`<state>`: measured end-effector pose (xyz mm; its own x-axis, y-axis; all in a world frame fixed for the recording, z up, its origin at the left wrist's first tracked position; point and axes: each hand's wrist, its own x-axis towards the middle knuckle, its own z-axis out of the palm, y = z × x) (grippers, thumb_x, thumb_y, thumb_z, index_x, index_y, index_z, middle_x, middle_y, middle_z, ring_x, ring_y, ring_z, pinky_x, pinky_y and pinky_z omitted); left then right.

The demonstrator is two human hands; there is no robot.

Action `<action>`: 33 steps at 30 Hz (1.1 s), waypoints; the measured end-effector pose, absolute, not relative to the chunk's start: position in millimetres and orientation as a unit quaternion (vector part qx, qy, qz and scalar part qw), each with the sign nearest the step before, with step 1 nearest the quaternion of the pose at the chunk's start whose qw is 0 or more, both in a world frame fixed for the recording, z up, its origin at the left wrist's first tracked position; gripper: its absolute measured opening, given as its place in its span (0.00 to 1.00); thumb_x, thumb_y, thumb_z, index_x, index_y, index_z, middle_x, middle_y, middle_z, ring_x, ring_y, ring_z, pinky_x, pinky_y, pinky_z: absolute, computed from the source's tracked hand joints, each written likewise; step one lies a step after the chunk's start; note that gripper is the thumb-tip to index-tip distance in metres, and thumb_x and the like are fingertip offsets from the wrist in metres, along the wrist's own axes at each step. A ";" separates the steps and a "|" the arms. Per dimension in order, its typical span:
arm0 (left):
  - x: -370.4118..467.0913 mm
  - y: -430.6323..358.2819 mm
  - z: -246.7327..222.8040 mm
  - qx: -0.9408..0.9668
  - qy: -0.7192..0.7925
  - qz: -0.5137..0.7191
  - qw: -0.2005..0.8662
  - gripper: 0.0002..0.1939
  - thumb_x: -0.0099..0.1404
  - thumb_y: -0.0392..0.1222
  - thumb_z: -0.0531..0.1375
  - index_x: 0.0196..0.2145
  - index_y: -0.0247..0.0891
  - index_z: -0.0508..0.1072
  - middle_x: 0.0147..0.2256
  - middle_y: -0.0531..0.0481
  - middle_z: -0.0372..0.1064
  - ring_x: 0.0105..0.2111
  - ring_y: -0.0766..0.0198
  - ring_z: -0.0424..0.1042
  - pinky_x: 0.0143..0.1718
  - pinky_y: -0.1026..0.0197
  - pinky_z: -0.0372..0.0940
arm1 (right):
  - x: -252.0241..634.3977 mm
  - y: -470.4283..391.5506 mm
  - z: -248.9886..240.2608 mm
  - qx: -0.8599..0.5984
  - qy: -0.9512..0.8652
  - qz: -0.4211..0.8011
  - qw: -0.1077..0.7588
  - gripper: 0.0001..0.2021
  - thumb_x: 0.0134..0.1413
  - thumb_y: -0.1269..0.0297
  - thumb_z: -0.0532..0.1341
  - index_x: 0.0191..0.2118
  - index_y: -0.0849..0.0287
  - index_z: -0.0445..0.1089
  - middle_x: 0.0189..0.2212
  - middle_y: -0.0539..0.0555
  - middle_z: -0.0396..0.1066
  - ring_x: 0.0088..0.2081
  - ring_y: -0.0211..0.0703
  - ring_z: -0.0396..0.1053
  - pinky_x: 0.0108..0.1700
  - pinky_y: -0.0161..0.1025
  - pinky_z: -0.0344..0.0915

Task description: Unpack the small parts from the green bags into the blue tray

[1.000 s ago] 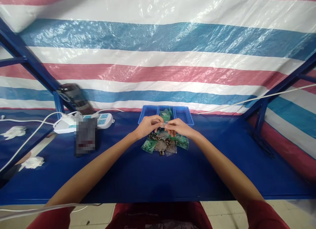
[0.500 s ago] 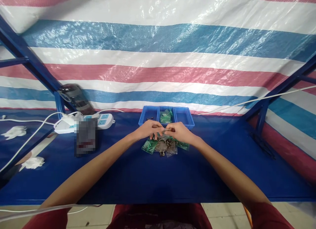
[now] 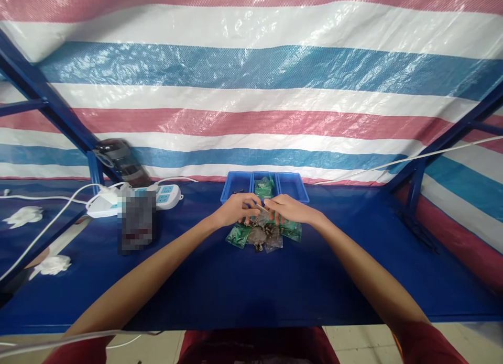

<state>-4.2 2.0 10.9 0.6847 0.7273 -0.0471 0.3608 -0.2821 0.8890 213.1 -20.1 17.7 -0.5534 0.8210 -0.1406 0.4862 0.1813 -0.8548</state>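
Observation:
Above a heap of small bags, my left hand [image 3: 234, 210] and my right hand [image 3: 293, 209] meet, fingertips close together. Between them hangs a small clear plastic bag [image 3: 264, 216], its top edge pinched by the fingers of both hands. Under the hands lie green plastic bags [image 3: 238, 236], a clear bag [image 3: 274, 241] and small dark metallic-looking parts [image 3: 258, 246], too small to name. Just behind the hands stands a blue three-compartment tray [image 3: 305, 196]. Dark bits sit in its left compartment, and a green bag [image 3: 263, 186] fills the middle one.
To the left, a white power strip [image 3: 170, 196] with plugged-in cables lies behind a blurred dark object [image 3: 137, 222]. A dark cylindrical object [image 3: 122, 162] leans near the blue frame [image 3: 58, 112]. Crumpled white tissues [image 3: 53, 264] lie far left on the blue tabletop [image 3: 243, 296].
The fingers have shifted on the clear bag, which now shows more plainly between them. My right hand's fingers have spread a little downward. The view has tilted slightly up.

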 end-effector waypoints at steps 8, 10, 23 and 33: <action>-7.4 3.7 14.9 0.786 0.349 0.225 0.458 0.25 0.60 0.49 0.61 0.52 0.42 0.61 0.32 0.51 0.70 0.19 0.70 0.68 0.18 0.69 0.61 | 214.1 -13.3 26.9 -0.413 -0.710 0.541 0.181 0.27 0.59 0.40 0.49 0.41 0.61 0.69 0.35 0.58 0.74 0.28 0.40 0.73 0.26 0.34 0.69; -7.3 2.5 16.6 0.795 0.337 0.223 0.453 0.26 0.61 0.48 0.61 0.55 0.43 0.60 0.31 0.52 0.70 0.19 0.71 0.67 0.21 0.68 0.63 | 210.7 -15.9 23.7 -0.411 -0.712 0.536 0.192 0.26 0.59 0.41 0.49 0.39 0.62 0.69 0.38 0.59 0.72 0.30 0.41 0.74 0.26 0.34 0.70; -8.3 8.7 14.5 0.760 0.352 0.207 0.506 0.27 0.57 0.47 0.64 0.52 0.39 0.64 0.27 0.53 0.70 0.16 0.73 0.64 0.18 0.70 0.58 | 213.7 -16.4 13.0 -0.415 -0.765 0.421 0.254 0.12 0.56 0.55 0.60 0.36 0.61 0.70 0.28 0.52 0.70 0.23 0.35 0.67 0.26 0.33 0.64; -6.2 1.7 23.0 0.805 0.357 0.149 0.449 0.14 0.59 0.51 0.60 0.32 0.35 0.75 0.24 0.52 0.69 0.15 0.73 0.62 0.20 0.67 0.59 | 208.9 -31.6 21.1 -0.436 -0.791 0.347 0.252 0.11 0.57 0.58 0.58 0.30 0.60 0.70 0.25 0.51 0.71 0.23 0.36 0.68 0.29 0.34 0.61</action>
